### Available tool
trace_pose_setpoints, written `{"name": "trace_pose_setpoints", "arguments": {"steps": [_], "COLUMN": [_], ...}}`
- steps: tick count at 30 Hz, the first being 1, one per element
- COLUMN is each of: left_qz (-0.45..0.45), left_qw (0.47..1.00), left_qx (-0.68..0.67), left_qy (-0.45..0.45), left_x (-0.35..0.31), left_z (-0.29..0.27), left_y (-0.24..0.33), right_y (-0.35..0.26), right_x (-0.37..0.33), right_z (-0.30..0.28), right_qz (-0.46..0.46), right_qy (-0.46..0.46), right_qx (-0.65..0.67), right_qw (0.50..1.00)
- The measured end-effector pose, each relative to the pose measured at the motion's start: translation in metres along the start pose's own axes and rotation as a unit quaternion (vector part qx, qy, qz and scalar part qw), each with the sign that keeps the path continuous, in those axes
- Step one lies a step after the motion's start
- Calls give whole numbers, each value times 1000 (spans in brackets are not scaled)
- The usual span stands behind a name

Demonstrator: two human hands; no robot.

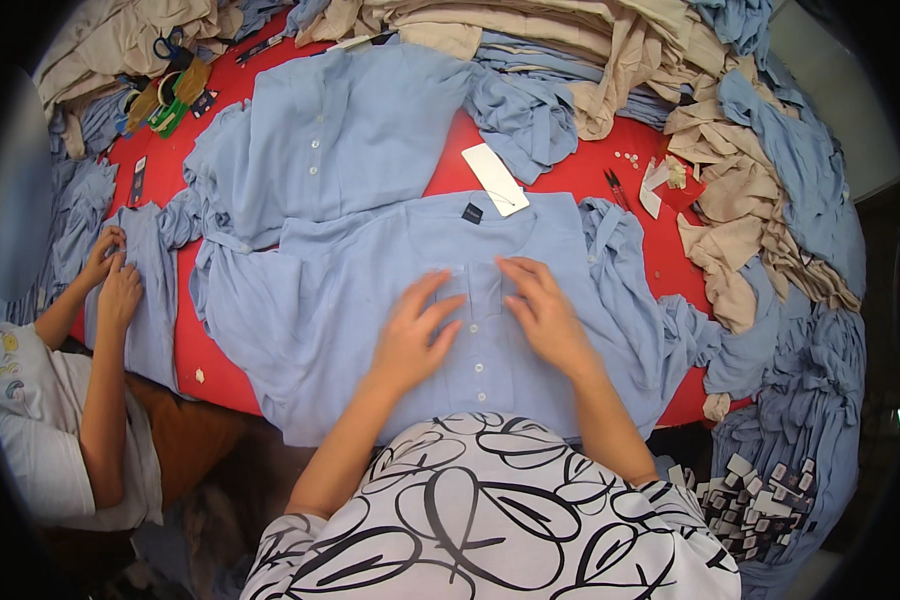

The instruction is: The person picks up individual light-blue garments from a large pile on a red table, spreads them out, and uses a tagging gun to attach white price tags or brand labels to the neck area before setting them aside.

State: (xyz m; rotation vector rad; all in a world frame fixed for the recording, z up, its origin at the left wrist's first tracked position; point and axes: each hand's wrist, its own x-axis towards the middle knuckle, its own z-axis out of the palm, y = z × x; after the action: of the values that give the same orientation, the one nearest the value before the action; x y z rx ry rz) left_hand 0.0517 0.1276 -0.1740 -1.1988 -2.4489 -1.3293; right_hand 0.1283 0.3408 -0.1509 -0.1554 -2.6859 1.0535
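Shirt (476, 348) lies beneath left hand (413, 335) and right hand (547, 318), fingers (428, 286) loosely spread, empty. Dragged over snips (615, 187) at two o'clock, it could snag.

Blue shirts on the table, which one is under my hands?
The near shirt, with the white tag across its top edge: your left hand and right hand are over its front. The far shirt lies beyond it, away from both hands.

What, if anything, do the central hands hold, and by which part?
Nothing appears gripped: the left hand and right hand are open beside the blue shirt's placket; whether they touch it cannot be told.
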Motion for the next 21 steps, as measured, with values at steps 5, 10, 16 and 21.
{"name": "trace_pose_setpoints", "arguments": {"steps": [5,10,16,21], "left_qz": [-200,-468,-494,-534], "left_qw": [956,875,866,845], "left_qx": [123,112,35,-9], "left_qy": [175,54,72,-18], "left_x": [-84,-185,-204,-184], "left_z": [-102,-156,-151,-177], "left_y": [-1,3,-3,19], "right_y": [6,25,43,18], "right_x": [-83,-186,-199,-186], "right_z": [-120,-165,-143,-156], "right_qz": [203,368,390,397], "right_qy": [7,-19,-61,-59], "right_qx": [-93,-240,-229,-268], "right_qw": [975,898,890,876]}}
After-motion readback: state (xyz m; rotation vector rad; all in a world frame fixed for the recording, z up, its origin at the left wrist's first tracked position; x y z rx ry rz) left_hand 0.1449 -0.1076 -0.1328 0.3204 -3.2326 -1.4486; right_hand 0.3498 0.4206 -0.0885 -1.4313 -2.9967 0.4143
